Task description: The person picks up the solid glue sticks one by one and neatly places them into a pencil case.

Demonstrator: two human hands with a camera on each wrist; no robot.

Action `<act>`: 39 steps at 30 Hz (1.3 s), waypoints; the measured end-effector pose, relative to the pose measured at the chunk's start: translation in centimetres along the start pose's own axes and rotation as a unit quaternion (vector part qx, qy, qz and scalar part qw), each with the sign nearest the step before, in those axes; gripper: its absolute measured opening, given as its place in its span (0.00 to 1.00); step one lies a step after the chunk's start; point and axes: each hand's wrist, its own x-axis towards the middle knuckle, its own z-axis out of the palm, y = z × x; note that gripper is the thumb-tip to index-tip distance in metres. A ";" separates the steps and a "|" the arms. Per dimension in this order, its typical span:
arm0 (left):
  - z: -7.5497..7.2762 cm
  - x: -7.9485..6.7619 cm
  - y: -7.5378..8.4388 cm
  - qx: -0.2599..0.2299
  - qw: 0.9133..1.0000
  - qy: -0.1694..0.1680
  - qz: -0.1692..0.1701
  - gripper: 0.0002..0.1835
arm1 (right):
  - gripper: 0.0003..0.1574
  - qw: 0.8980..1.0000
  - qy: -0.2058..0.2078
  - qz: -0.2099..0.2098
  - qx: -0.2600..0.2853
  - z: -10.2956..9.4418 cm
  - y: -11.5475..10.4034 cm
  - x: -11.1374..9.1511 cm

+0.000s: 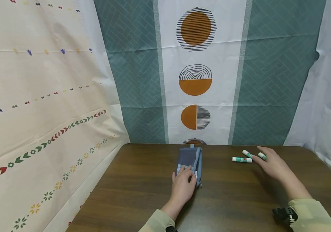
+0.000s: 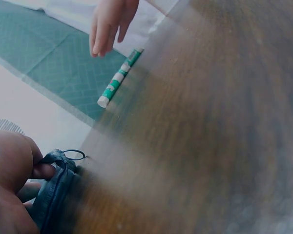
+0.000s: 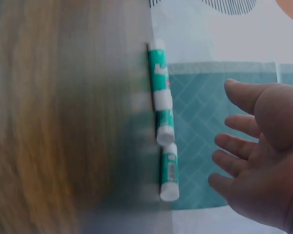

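Note:
A blue-grey zip pouch [image 1: 186, 155] lies on the table with its zip side to the right; pale items show near its lower part. My left hand [image 1: 184, 187] is over its near end, and in the left wrist view the thumb and fingers pinch the pouch's edge [image 2: 53, 197] beside a small ring. Three green-and-white glue sticks lie to the right: one level glue stick [image 1: 241, 159], one slanted glue stick [image 1: 247, 153] and another glue stick [image 1: 262, 156] partly behind my right hand [image 1: 274, 166]. That hand hovers over them, fingers spread, holding nothing.
The brown wooden table [image 1: 142, 180] ends at the back against a green and white patterned cloth [image 1: 136, 80]. A cream patterned cloth [image 1: 38, 96] hangs at the left. A black strap device [image 1: 284, 214] sits at my right wrist.

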 end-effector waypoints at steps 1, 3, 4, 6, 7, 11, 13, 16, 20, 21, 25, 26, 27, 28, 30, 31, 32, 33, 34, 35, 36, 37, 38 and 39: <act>0.0 0.0 0.0 0.000 1.000 0.000 0.001 0.14 | 0.49 1.000 0.000 0.002 0.001 -0.1 0.3 0.0; 0.0 0.0 0.0 0.000 1.000 0.004 0.005 0.14 | 0.49 1.000 0.001 0.006 0.000 -0.3 0.8 -0.1; 0.0 0.0 0.0 0.000 1.000 0.004 0.004 0.14 | 0.49 1.000 0.002 0.009 -0.001 -0.4 1.0 -0.1; 0.0 0.0 0.0 -0.001 1.000 0.003 0.003 0.14 | 0.49 1.000 0.002 0.014 0.000 -0.5 1.5 -0.1; 0.0 0.0 0.0 -0.002 1.000 0.003 0.003 0.14 | 0.49 1.000 0.001 0.015 0.000 -0.5 1.8 -0.1; 0.0 -0.1 0.0 -0.002 1.000 0.003 0.003 0.14 | 0.49 1.000 -0.005 0.019 0.004 -0.5 2.7 -0.3; 0.0 -0.1 0.0 -0.003 1.000 0.004 0.005 0.14 | 0.48 1.000 -0.007 0.018 0.005 -0.5 3.1 -0.3; 0.0 0.0 0.0 -0.002 1.000 0.005 0.006 0.14 | 0.48 1.000 -0.011 0.021 0.004 -0.6 3.7 -0.4; 0.1 0.1 0.0 0.000 1.000 0.002 0.001 0.14 | 0.47 1.000 -0.016 0.022 -0.001 -0.6 4.5 -0.4; 0.1 0.1 0.0 0.000 1.000 0.001 -0.001 0.14 | 0.46 1.000 -0.017 0.023 -0.002 -0.6 4.6 -0.4; 0.2 0.0 0.0 0.000 1.000 -0.001 -0.004 0.13 | 0.46 0.999 -0.022 0.025 -0.008 -0.4 5.4 -0.6; 0.2 0.0 0.0 -0.001 1.000 -0.002 -0.004 0.13 | 0.46 0.999 -0.023 0.027 -0.007 -0.3 5.6 -0.6; 0.2 0.0 -0.1 -0.001 1.000 -0.002 -0.004 0.13 | 0.46 0.999 -0.025 0.029 -0.008 -0.3 5.7 -0.6; 0.2 0.0 -0.1 -0.001 1.000 -0.002 -0.004 0.13 | 0.47 0.999 -0.025 0.030 -0.008 -0.2 5.9 -0.6; 0.2 0.0 -0.1 0.000 1.000 -0.001 -0.001 0.14 | 0.47 0.999 -0.023 0.031 -0.006 -0.2 6.2 -0.5; 0.1 0.0 -0.1 0.000 1.000 -0.001 0.000 0.14 | 0.47 0.999 -0.020 0.029 -0.004 -0.1 6.4 -0.5; 0.1 0.0 -0.1 0.000 1.000 -0.001 0.000 0.14 | 0.48 0.999 -0.018 0.027 -0.001 -0.1 6.6 -0.6; 0.1 0.0 -0.1 0.000 1.000 -0.002 0.000 0.14 | 0.49 1.000 -0.017 0.025 0.002 0.0 6.7 -0.6; 0.1 0.0 -0.1 0.000 1.000 -0.002 0.001 0.14 | 0.49 1.000 -0.009 0.029 -0.002 0.2 7.0 -0.6; 0.1 0.1 -0.1 0.000 1.000 -0.002 0.001 0.14 | 0.49 1.000 -0.009 0.028 0.001 0.2 7.1 -0.6; 0.1 0.1 -0.1 -0.001 1.000 -0.004 0.000 0.14 | 0.50 1.000 -0.008 0.028 0.003 0.3 7.2 -0.6; 0.1 0.1 -0.1 -0.001 1.000 -0.004 0.000 0.14 | 0.49 1.000 -0.008 0.027 0.004 0.3 7.2 -0.6; 0.1 0.1 -0.1 -0.001 1.000 -0.006 -0.002 0.14 | 0.48 1.000 -0.008 0.027 0.005 0.3 7.2 -0.6; 0.0 0.1 0.0 -0.001 1.000 -0.006 -0.003 0.14 | 0.46 1.000 -0.009 0.028 0.006 0.2 7.2 -0.6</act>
